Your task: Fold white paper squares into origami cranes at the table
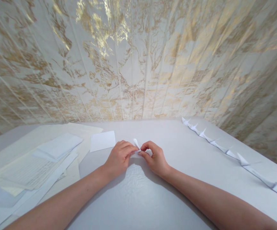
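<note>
Between my two hands, a little above the white table (138,204), is a small folded white paper (136,143), with one narrow point sticking up. My left hand (121,155) pinches it from the left, thumb and fingers pressed together. From the other side my right hand (154,158) grips it between thumb and curled forefinger. Fingertips hide much of the paper's lower part. Just beyond my left hand, a blank white paper sheet (102,141) lies flat.
Loose papers, one with writing (30,172), are piled at the left, with a smaller white stack (60,145) on top. Along the right edge runs a row of several folded paper pieces (215,142) with raised points. A gold-patterned curtain (133,64) hangs behind the table.
</note>
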Available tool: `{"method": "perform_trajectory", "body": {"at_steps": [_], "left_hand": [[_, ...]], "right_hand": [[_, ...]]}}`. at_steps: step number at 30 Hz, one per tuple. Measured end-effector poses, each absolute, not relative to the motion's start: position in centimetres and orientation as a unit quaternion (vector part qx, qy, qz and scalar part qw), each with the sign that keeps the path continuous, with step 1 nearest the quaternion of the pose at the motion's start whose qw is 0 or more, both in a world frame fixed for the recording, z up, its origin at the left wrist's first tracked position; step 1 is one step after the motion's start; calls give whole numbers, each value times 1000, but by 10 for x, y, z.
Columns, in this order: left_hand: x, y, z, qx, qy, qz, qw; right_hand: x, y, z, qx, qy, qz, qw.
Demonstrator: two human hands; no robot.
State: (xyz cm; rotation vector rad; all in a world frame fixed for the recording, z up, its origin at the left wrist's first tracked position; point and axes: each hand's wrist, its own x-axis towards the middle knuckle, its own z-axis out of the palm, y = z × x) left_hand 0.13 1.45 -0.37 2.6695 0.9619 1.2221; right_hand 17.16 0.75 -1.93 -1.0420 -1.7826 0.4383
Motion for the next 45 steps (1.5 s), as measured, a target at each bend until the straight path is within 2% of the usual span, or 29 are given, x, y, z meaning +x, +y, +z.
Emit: {"method": "perform_trajectory", "body": {"at_steps": [5,10,12,22,33,45], "left_hand": [[4,11,-3,850,352,383,81],[4,12,4,743,474,398,257],[1,16,7,718,486,406,287],[-13,30,14,896,299,298,137],[-7,28,5,903,268,299,154],[-3,16,2,895,301,323,58]], "right_hand": [[173,6,-21,-406,-772,124,473],[174,7,-20,-386,-779,105,482],[174,7,-19,-371,-783,102,488],[174,7,-17,-303,-801,121,503],[174,7,-15,-353,-746,235,514],[172,7,-16,-390,-689,333,512]]}}
